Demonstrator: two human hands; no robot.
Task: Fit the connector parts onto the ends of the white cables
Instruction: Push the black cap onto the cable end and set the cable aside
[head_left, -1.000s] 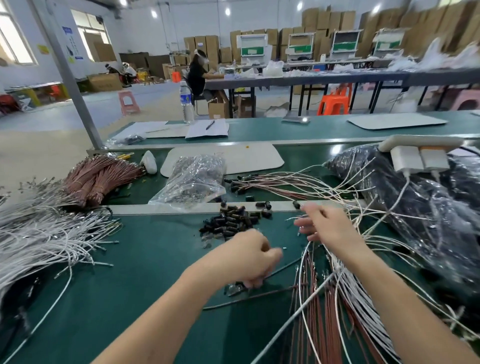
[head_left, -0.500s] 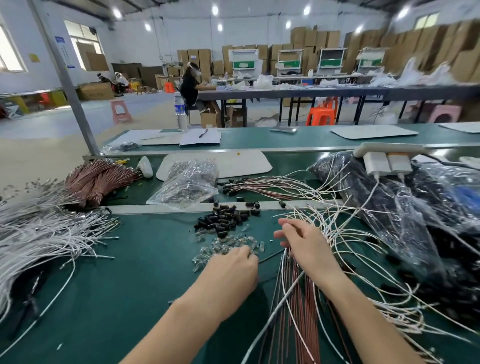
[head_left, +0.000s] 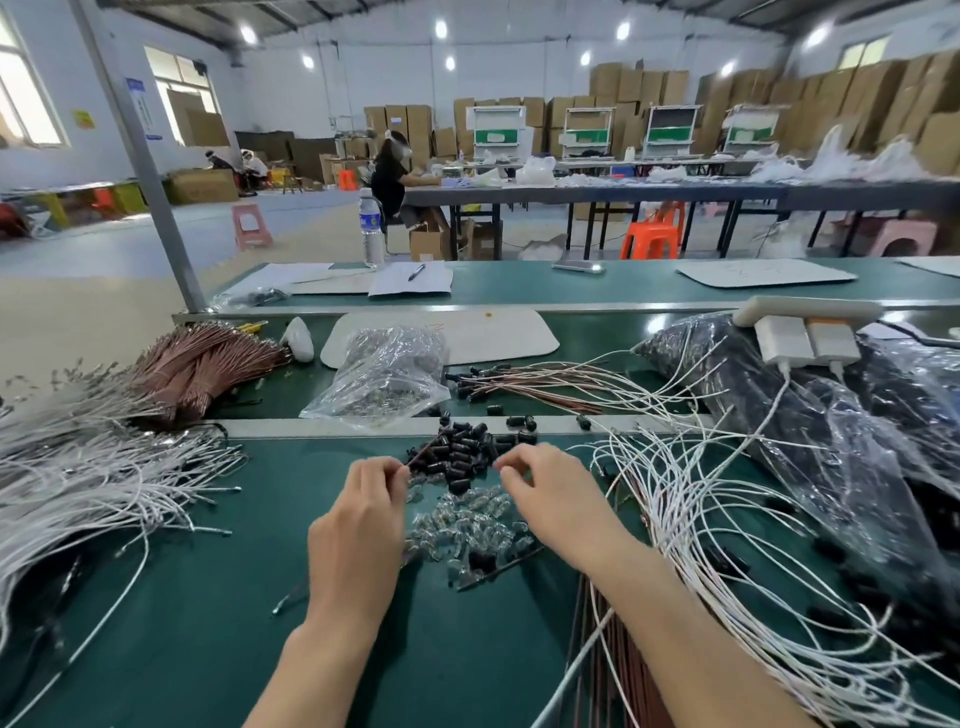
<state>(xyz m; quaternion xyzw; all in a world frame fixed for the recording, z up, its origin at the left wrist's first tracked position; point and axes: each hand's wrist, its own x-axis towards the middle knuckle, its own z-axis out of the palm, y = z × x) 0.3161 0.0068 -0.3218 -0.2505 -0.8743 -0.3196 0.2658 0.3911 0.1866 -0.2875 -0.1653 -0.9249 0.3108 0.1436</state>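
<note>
A large factory hall with white walls, round ceiling lights and stacked cardboard boxes (head_left: 649, 93) along the far wall. Long grey tables (head_left: 675, 192) cross the middle of the room, and a seated person (head_left: 389, 176) is at one of them. An orange stool (head_left: 652, 239) and a pink stool (head_left: 250, 226) stand on the pale floor. A blue notice (head_left: 139, 109) on the left wall and the blue label on a water bottle (head_left: 371, 228) are too small to read.

In the foreground is a green workbench (head_left: 182, 649), seen from the wearer's head. White cables (head_left: 78, 493) lie in a big heap at the left. A looser tangle (head_left: 675, 499) of the same kind fans across the right side, beside black plastic bags (head_left: 831, 441). A white power strip (head_left: 805, 309) with two chargers plugged in sits on top of the bags. A bundle of brown cables (head_left: 208, 364) lies at the back left, near a clear bag (head_left: 384, 374) of small parts. Papers with a pen (head_left: 415, 271) lie on the far strip of bench; any writing on them is illegible.

Between the two hands are a pile of black connector parts (head_left: 462, 452) and, nearer, a pile of clear connector parts (head_left: 467, 525). The left hand (head_left: 358, 525) pinches a thin brown cable (head_left: 423, 453) between thumb and forefinger, its tip at the black pile. The right hand (head_left: 556, 499) hovers over the clear pile with its fingers curled. Whether its fingertips hold a piece cannot be told.
</note>
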